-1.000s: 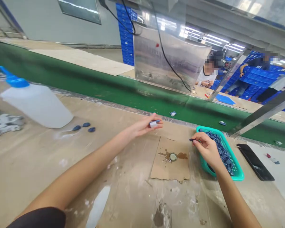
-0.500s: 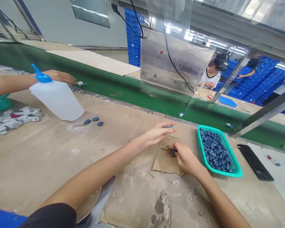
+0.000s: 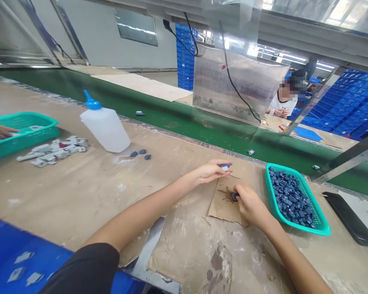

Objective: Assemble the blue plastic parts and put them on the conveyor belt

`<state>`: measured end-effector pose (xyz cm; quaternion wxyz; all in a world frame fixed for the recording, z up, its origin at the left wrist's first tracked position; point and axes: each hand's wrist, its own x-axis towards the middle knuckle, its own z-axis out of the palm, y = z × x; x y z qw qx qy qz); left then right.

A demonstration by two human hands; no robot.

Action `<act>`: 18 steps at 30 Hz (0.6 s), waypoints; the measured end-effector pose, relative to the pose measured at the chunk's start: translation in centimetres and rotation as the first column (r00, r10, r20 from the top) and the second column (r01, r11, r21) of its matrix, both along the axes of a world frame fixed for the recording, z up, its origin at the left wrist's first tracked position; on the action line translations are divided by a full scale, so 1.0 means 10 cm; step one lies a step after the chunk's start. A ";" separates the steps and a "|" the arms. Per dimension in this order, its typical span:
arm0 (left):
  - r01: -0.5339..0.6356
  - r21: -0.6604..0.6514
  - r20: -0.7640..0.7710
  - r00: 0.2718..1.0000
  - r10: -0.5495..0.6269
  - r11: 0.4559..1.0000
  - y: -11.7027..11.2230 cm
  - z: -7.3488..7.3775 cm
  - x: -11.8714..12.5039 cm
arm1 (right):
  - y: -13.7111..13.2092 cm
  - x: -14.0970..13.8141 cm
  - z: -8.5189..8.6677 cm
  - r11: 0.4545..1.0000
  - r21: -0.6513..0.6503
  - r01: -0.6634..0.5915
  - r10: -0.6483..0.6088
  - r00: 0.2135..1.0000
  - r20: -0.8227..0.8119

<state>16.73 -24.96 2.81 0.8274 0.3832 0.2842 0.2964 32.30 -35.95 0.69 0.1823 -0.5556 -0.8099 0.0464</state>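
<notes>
My left hand (image 3: 211, 171) pinches a small blue-and-white plastic part (image 3: 225, 168) between thumb and fingers, just above the table. Close by, my right hand (image 3: 249, 203) has its fingers closed on a small dark round piece (image 3: 234, 196) at a wet brown stain. That stain is on a loose cardboard square (image 3: 222, 209). Fingers hide much of the round piece, so its exact kind is unclear. To the right of my right hand stands a turquoise basket (image 3: 324, 231) heaped with small dark blue plastic parts (image 3: 291, 196).
A white squeeze bottle (image 3: 106, 130) stands left, beside several dark blue pieces (image 3: 140, 153). Grey-white parts (image 3: 57, 151) lie near another green basket (image 3: 46, 132), where a co-worker's hand (image 3: 0, 130) rests. A green conveyor (image 3: 178, 123) carries scattered parts. A black case (image 3: 352, 218) lies right.
My view has turned left, so things appear further right. The co-worker's hand has gone from the conveyor to the left basket. White on the part in my left hand now shows.
</notes>
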 end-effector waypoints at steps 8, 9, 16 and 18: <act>0.104 0.262 -0.033 0.995 -0.098 0.960 -0.11 -0.01 0.01 | 0.06 0.12 0.34 0.982 -0.158 0.101 -0.187 0.617 -0.764; 0.102 0.326 -0.061 0.994 -0.087 0.940 -0.12 -0.01 0.02 | 0.06 0.14 0.39 0.978 -0.183 0.099 -0.208 0.494 -0.844; 0.006 0.665 -0.048 0.998 0.034 0.747 -0.21 0.04 0.06 | 0.16 0.10 0.55 0.948 -0.317 -0.040 -0.316 0.033 -0.948; 0.001 0.713 -0.063 0.996 0.062 0.701 -0.23 0.02 0.07 | 0.19 0.08 0.52 0.949 -0.311 -0.057 -0.311 0.004 -0.950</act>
